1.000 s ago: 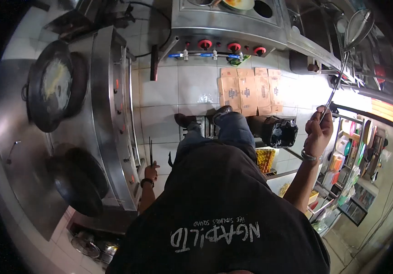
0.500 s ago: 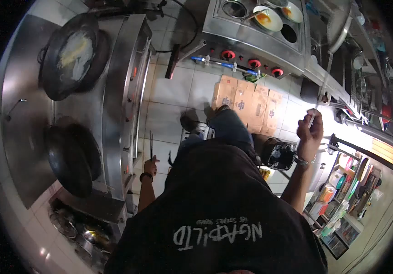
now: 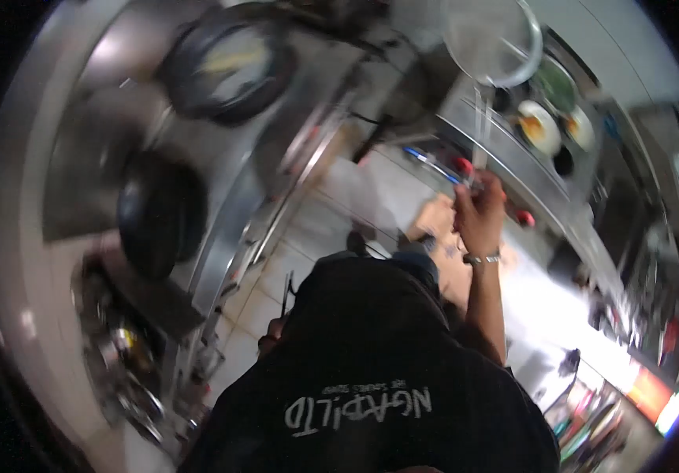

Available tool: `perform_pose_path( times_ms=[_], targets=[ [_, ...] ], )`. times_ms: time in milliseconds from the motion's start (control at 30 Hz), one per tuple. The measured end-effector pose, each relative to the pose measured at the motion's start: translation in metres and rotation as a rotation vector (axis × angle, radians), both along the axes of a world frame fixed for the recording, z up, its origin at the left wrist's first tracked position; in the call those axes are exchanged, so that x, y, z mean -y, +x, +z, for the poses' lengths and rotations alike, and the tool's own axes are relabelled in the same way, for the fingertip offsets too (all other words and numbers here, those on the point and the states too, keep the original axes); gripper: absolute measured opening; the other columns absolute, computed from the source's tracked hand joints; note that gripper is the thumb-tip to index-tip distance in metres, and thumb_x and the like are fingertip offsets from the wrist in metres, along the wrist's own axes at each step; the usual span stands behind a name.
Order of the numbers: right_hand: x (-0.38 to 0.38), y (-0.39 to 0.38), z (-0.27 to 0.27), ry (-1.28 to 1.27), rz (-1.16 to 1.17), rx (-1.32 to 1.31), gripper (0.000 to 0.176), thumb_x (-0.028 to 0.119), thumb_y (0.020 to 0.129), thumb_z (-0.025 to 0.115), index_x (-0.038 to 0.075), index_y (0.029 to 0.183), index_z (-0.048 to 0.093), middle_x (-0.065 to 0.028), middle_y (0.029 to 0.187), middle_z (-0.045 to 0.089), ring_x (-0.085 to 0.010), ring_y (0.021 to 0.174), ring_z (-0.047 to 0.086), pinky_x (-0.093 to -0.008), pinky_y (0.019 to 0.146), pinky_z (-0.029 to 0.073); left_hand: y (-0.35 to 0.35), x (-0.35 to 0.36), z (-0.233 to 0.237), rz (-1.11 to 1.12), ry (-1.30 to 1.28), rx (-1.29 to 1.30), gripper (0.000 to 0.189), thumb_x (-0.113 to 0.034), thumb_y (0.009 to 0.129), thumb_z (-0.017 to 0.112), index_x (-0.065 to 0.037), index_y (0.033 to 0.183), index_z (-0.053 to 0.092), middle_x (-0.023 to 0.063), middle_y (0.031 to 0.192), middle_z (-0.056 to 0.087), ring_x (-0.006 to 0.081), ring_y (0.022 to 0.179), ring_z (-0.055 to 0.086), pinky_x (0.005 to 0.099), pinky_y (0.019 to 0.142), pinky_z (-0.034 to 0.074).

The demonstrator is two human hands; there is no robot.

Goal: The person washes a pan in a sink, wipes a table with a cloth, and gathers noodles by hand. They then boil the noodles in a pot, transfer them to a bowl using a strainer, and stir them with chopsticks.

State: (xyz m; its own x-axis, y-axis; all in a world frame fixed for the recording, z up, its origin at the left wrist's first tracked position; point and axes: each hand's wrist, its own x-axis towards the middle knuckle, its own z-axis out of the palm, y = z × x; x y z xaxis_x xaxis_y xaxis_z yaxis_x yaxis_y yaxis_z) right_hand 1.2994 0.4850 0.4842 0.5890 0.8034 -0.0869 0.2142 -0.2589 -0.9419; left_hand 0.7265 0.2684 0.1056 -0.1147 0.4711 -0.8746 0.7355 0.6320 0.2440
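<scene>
My right hand (image 3: 481,213) is closed around the handle of a large round strainer (image 3: 481,35), raised out in front of me near the top of the view. Its bowl is blurred and hangs near the corner of the stove (image 3: 528,189). My left hand (image 3: 276,327) is low at my left side, mostly hidden by my dark shirt. A thin dark stick-like tool (image 3: 286,293) rises from it; its kind does not show. On the left counter a black wok (image 3: 272,75) holds something pale and yellow in liquid. A second dark wok (image 3: 162,213) sits nearer.
Two pale bowls with orange remains, one a white bowl (image 3: 540,130), stand on the stove behind its red knobs. Flattened cardboard (image 3: 450,268) lies on the tiled floor (image 3: 260,303). Metal pots (image 3: 122,347) are at lower left, and a crowded shelf (image 3: 591,426) is at lower right.
My view has turned toward the left counter, blurring the scene. My right hand has swung forward and inward, bringing the strainer into clear view. My left hand is now more hidden by my shirt.
</scene>
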Motion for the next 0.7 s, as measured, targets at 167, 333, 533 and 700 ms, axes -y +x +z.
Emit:
perform_pose_path(
  times_ms=[167, 333, 533, 700],
  targets=[
    [-0.045, -0.042, 0.004, -0.033, 0.276, -0.169, 0.033, 0.013, 0.086, 0.065, 0.003, 0.111, 0.045, -0.0004, 0.057, 0.051, -0.0077, 0.042, 0.046, -0.0234, 0.036, 0.036, 0.041, -0.03, 0.073, 0.269, -0.046, 0.163, 0.057, -0.058, 0.087, 0.05, -0.003, 0.087, 0.066, 0.0086, 0.058, 0.054, 0.021, 0.047, 0.05, 0.0351, 0.042, 0.036],
    [-0.136, -0.086, 0.055, 0.116, 0.443, -0.558, 0.039, 0.021, 0.094, 0.054, 0.007, 0.128, 0.041, 0.0003, 0.068, 0.052, -0.0081, 0.052, 0.046, -0.022, 0.041, 0.036, 0.062, -0.027, 0.046, 0.197, 0.169, 0.156, 0.056, -0.053, 0.091, 0.046, -0.001, 0.094, 0.068, 0.0064, 0.057, 0.052, 0.0176, 0.044, 0.048, 0.0319, 0.042, 0.039],
    [-0.238, -0.076, 0.017, -0.248, 0.676, -0.535, 0.036, 0.031, 0.098, 0.043, 0.016, 0.132, 0.043, -0.0022, 0.069, 0.052, -0.0085, 0.056, 0.049, -0.0242, 0.04, 0.036, 0.115, -0.033, 0.056, 0.678, -0.087, 0.191, 0.051, -0.046, 0.094, 0.045, -0.002, 0.09, 0.07, 0.0063, 0.051, 0.046, 0.0182, 0.043, 0.046, 0.0342, 0.043, 0.038],
    [-0.373, -0.073, -0.039, -0.145, 0.794, 0.388, 0.035, 0.03, 0.096, 0.044, 0.011, 0.125, 0.047, -0.0153, 0.084, 0.063, -0.0262, 0.072, 0.062, -0.0383, 0.055, 0.047, 0.17, -0.003, 0.093, 0.713, -0.017, 0.118, 0.059, -0.058, 0.089, 0.044, -0.005, 0.088, 0.069, 0.0061, 0.045, 0.042, 0.0186, 0.037, 0.042, 0.0352, 0.037, 0.036]
  ],
)
